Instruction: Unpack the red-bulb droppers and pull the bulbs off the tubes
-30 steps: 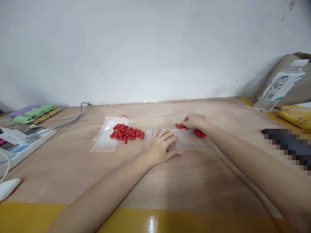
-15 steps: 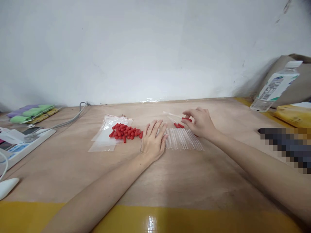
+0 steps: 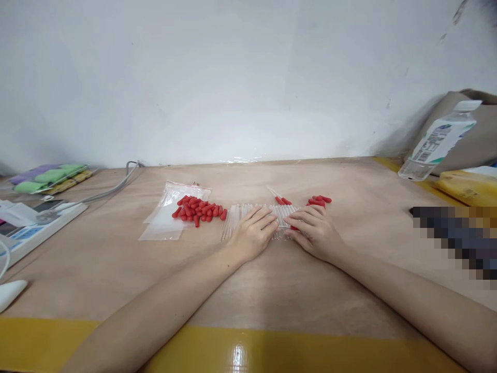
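Observation:
A row of slim clear tubes (image 3: 237,213), like glass dropper pipettes, lies side by side in front of me. My left hand (image 3: 254,234) rests palm down over the middle of the row, fingers bent and close together about a clear tube. Close on its right, my right hand (image 3: 319,233) is curled with a red rubber bulb (image 3: 294,228) under its fingers. A clear tube seems to run from that bulb towards the left fingertips; the hands partly hide it. Beyond the row lie red-tipped droppers (image 3: 282,200). More red bulbs (image 3: 320,199) sit behind the right hand.
To the left, a pile of red bulbs (image 3: 196,210) lies partly on clear zip bags (image 3: 161,231). Further left are a power strip (image 3: 58,217), a grey cable (image 3: 112,194) and packed green and purple items (image 3: 50,176). A plastic bottle (image 3: 438,142) stands at the right.
My right hand has come nearer, bringing a red bulb down beside my left hand. My left hand has gone from spread fingers to bent ones and shifted right, uncovering tubes at the left.

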`<state>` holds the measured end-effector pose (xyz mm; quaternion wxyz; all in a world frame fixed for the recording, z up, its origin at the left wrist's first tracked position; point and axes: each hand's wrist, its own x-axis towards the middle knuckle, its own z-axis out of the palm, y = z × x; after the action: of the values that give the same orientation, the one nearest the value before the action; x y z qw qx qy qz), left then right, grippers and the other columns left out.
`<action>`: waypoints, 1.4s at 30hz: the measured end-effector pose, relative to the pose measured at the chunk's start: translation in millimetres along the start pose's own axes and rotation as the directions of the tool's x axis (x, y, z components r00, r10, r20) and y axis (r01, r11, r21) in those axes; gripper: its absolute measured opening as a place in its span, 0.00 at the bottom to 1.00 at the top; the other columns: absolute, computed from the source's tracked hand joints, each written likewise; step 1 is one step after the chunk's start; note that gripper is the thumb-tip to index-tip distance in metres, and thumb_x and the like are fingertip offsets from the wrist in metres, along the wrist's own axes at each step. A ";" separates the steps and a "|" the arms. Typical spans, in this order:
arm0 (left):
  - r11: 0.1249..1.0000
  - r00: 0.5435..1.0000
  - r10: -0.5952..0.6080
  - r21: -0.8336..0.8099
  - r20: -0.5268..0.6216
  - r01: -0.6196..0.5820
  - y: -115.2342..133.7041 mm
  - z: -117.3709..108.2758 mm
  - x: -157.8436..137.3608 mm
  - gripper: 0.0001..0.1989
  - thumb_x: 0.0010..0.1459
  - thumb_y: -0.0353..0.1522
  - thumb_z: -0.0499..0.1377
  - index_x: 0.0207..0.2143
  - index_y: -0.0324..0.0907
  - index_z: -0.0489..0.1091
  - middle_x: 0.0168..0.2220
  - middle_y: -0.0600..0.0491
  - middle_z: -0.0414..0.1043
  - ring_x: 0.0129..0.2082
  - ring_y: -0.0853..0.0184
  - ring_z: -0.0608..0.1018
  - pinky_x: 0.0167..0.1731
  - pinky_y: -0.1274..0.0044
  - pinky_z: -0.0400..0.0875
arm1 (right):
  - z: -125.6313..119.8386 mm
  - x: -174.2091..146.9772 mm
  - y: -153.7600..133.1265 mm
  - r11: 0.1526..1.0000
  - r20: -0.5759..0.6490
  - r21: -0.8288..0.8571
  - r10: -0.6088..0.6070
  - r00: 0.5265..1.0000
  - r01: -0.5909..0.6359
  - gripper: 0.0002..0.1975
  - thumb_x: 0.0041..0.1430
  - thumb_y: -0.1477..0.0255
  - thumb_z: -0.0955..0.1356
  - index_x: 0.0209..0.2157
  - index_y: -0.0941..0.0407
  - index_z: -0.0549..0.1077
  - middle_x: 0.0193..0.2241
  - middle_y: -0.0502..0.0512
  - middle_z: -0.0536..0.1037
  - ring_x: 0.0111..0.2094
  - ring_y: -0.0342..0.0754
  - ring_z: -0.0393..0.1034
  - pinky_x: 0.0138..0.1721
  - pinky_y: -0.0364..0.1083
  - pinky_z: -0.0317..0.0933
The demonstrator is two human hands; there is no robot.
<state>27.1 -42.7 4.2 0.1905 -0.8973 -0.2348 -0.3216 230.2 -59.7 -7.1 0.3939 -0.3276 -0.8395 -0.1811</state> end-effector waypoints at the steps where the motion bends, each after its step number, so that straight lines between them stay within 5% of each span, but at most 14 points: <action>1: 1.000 1.000 0.007 -0.012 -0.008 -0.007 0.0 0.5 -0.3 0.09 0.60 0.29 0.50 0.37 0.39 0.70 0.41 0.51 0.75 0.46 0.64 0.73 0.51 0.67 0.65 | 0.1 0.5 0.1 1.000 0.007 -0.003 -0.020 1.000 0.020 0.07 0.55 0.71 0.66 0.37 0.54 0.72 0.31 0.53 0.76 0.35 0.47 0.67 0.39 0.49 0.56; 21: 0.984 1.000 0.012 -0.175 -0.011 -0.014 3.6 -5.7 -2.0 0.10 0.59 0.26 0.49 0.29 0.39 0.69 0.31 0.52 0.76 0.42 0.67 0.76 0.59 0.60 0.50 | -9.9 -0.9 4.8 0.961 0.018 -0.054 -0.270 0.963 0.271 0.07 0.56 0.77 0.64 0.37 0.56 0.72 0.32 0.53 0.77 0.36 0.46 0.69 0.39 0.49 0.64; 34: 0.982 1.000 -0.002 -0.188 -0.016 -0.001 1.0 -8.0 -5.4 0.09 0.58 0.26 0.50 0.32 0.38 0.70 0.34 0.50 0.76 0.42 0.66 0.76 0.56 0.63 0.59 | -21.8 -1.7 10.2 0.933 0.003 -0.112 -0.345 0.939 0.343 0.08 0.56 0.77 0.64 0.38 0.57 0.72 0.34 0.54 0.77 0.38 0.48 0.69 0.42 0.50 0.64; 39: 0.971 0.979 -0.173 -0.183 -0.107 0.152 -15.6 -8.9 -14.2 0.07 0.58 0.27 0.52 0.35 0.38 0.70 0.35 0.50 0.75 0.38 0.67 0.77 0.46 0.70 0.71 | -32.6 -10.3 38.4 0.982 -0.090 -0.171 -0.101 0.991 0.084 0.08 0.55 0.73 0.67 0.38 0.52 0.74 0.33 0.51 0.77 0.36 0.45 0.69 0.39 0.47 0.61; 42: 0.951 0.955 -0.269 -0.190 -0.125 0.243 -20.8 -6.8 -13.9 0.08 0.58 0.29 0.52 0.36 0.39 0.70 0.38 0.49 0.74 0.37 0.67 0.77 0.37 0.75 0.74 | -35.5 -11.5 55.6 0.952 -0.223 -0.273 0.075 0.972 -0.136 0.06 0.53 0.68 0.68 0.34 0.51 0.76 0.29 0.52 0.76 0.27 0.42 0.66 0.31 0.45 0.58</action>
<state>3.0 -33.2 3.8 0.0855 -0.8457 -0.3056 -0.4290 293.4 -44.3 8.7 0.4380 -0.4048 -0.7393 -0.3126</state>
